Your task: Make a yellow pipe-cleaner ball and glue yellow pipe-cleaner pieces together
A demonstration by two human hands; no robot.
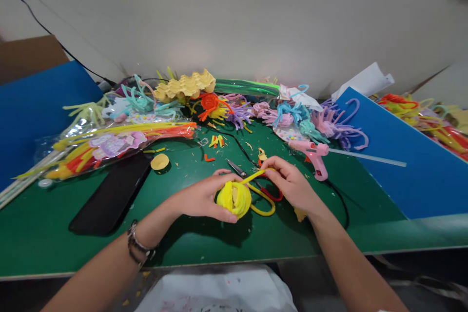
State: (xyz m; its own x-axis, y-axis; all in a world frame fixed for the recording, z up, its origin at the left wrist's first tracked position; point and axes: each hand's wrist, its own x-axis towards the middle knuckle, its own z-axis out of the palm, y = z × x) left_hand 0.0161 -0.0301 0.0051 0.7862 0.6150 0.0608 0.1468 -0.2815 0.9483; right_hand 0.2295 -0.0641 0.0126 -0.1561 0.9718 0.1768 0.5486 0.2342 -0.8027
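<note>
A ball wrapped in fuzzy yellow pipe cleaner (pixel 239 204) sits in my left hand (pixel 208 196), whose fingers curl round its left side and top. A gap on the ball's front shows a pale tan surface. From its top a yellow pipe cleaner strand (pixel 256 175) runs up to the right, pinched at its far part by my right hand (pixel 290 183). More of the yellow strand loops down at the ball's right side. Behind and below the strand lie red-handled scissors (pixel 271 194), partly hidden, their blades pointing to the upper left.
A pink glue gun (pixel 317 161) with a clear stick lies at the right. A black phone-like slab (pixel 113 197) and a round tan piece (pixel 160 161) lie left. Bagged pipe cleaners (pixel 109 148), an egg carton (pixel 186 85) and blue panels (pixel 409 156) surround the green table (pixel 226 248).
</note>
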